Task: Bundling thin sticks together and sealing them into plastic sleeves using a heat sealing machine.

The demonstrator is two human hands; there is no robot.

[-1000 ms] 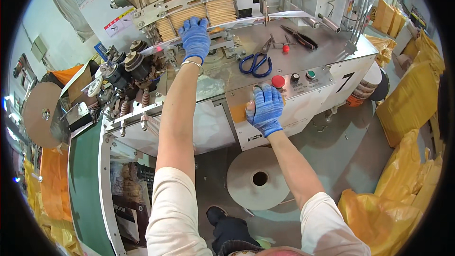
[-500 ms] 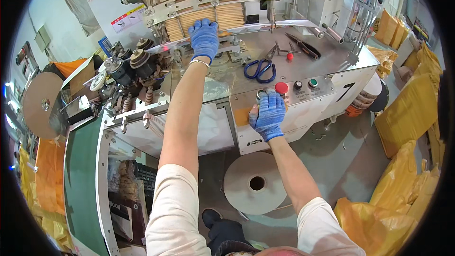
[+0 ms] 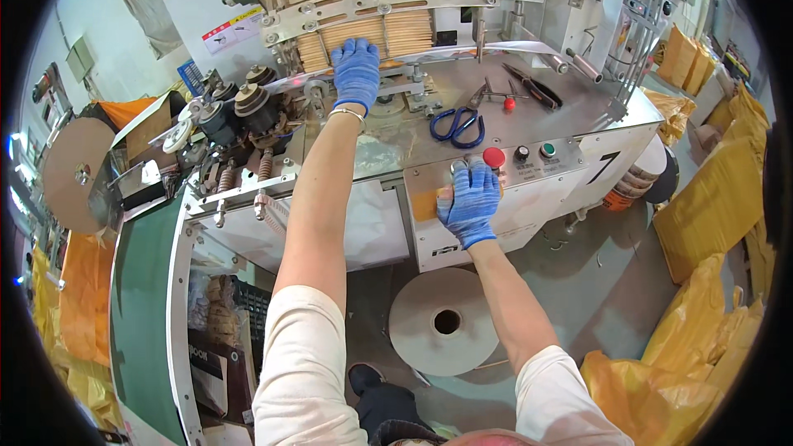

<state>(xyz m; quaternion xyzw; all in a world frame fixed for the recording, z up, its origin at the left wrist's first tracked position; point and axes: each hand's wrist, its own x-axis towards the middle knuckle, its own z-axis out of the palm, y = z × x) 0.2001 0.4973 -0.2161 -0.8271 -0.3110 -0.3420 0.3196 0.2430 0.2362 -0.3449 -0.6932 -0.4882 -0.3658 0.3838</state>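
My left hand [image 3: 357, 74], in a blue knitted glove, reaches up to the machine. Its fingers rest against the lower ends of a row of thin wooden sticks [image 3: 409, 31], with nothing visibly gripped; the fingertips are partly bent. My right hand [image 3: 470, 202], gloved the same way, lies on the front control panel [image 3: 541, 169]. Its fingers stretch up to a silver-rimmed button [image 3: 457, 167], beside the red button [image 3: 493, 158], and the thumb sits apart at the left. A black knob [image 3: 521, 153] and a green button [image 3: 548, 150] are farther right.
On the metal worktop lie blue-handled scissors [image 3: 457, 127], black-handled pliers [image 3: 535, 87] and a small red-knobbed tool [image 3: 509, 104]. A slotted metal guide [image 3: 388, 3] crosses above the sticks. A large paper reel [image 3: 417, 339] lies on the floor; yellow sacks [image 3: 661, 380] stand at right.
The whole scene has shifted slightly right and down in the picture. My left hand stays at the sticks and my right hand stays on the panel, both nearly still.
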